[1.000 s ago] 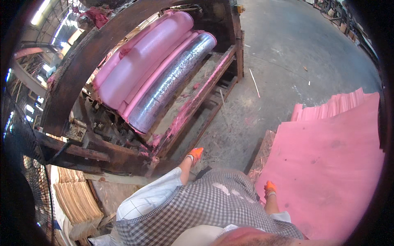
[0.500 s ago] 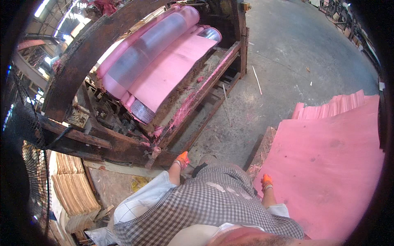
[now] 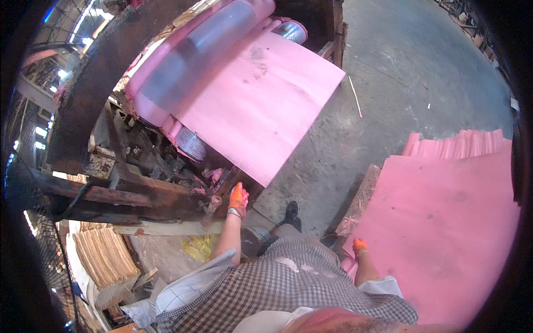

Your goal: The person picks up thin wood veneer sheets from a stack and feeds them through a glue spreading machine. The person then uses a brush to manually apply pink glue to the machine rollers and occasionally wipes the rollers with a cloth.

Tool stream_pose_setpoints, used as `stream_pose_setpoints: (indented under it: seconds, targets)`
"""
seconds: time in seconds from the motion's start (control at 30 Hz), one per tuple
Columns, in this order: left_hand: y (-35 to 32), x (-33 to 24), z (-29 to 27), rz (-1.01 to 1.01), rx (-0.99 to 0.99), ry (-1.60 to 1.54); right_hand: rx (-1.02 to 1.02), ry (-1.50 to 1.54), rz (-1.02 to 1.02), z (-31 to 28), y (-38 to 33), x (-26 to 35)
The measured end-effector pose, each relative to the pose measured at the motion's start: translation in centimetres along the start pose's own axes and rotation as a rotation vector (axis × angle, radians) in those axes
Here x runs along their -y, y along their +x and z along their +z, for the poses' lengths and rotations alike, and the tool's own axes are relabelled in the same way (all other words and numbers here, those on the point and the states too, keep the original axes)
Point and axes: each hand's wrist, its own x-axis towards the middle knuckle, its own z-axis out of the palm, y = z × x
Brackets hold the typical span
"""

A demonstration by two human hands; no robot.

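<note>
A thin pink sheet [image 3: 266, 105], which looks like coated wood veneer, slopes out from between pink-coated rollers [image 3: 194, 61]. My left hand [image 3: 238, 201], in an orange glove, is raised just left of the sheet's near corner, apart from it. Its fingers are curled closed with nothing visible in them. On the right, a stack of pink sheets [image 3: 438, 222] lies with a broad sheet on top. My right hand [image 3: 360, 246], also orange-gloved, is at the stack's near-left edge with fingers curled; whether it grips a sheet is hidden.
The rusty machine frame [image 3: 144, 194] runs along the left, beside a fan guard [image 3: 47, 244]. A stack of bare veneer [image 3: 105, 255] stands lower left. Yellow material [image 3: 200, 247] lies near my left arm. A thin strip [image 3: 354, 97] lies on the concrete floor [image 3: 400, 72].
The pink sheet has come much farther out of the rollers, toward me and right. My left hand has moved forward and slightly left. My right hand stays at the stack's edge.
</note>
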Motion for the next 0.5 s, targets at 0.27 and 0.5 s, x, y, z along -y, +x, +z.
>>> stream_pose_setpoints:
  seconds: [0.27,0.5]
  targets:
    - [6.6,-5.3,2.7,0.126,-0.127,-0.217,-0.019,-0.177,-0.216,2.0,4.0,11.9]
    - [12.4,-10.2,4.3,0.268,-0.1,-0.256,-0.047,-0.477,-0.349,7.3,-1.5,22.4]
